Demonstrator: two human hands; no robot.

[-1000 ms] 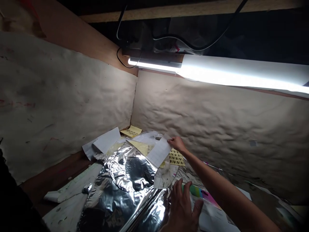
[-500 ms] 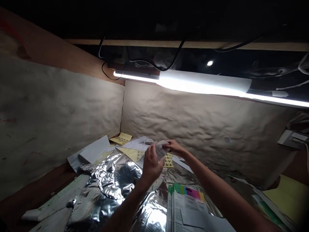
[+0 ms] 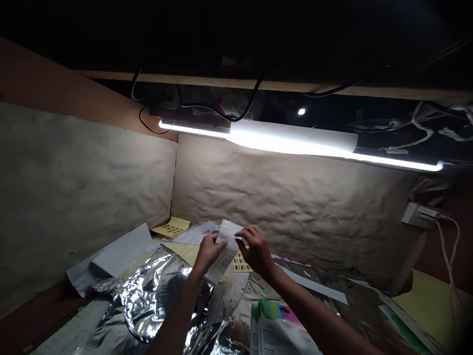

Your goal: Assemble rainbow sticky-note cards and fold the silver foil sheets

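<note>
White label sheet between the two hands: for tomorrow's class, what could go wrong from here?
The thin white label sheet is pinched between the left hand and right hand, so it might crease or tear. If it slips, it could drop onto the crumpled aluminium foil below and be hard to pick out. The hands work in dim light below the fluorescent tube, so the small label cells may be hard to see.

Wooden bench (image 3: pixel 35 310), crumpled foil (image 3: pixel 155 291), yellow labels (image 3: pixel 170 227), printed papers (image 3: pixel 281 335)
</note>
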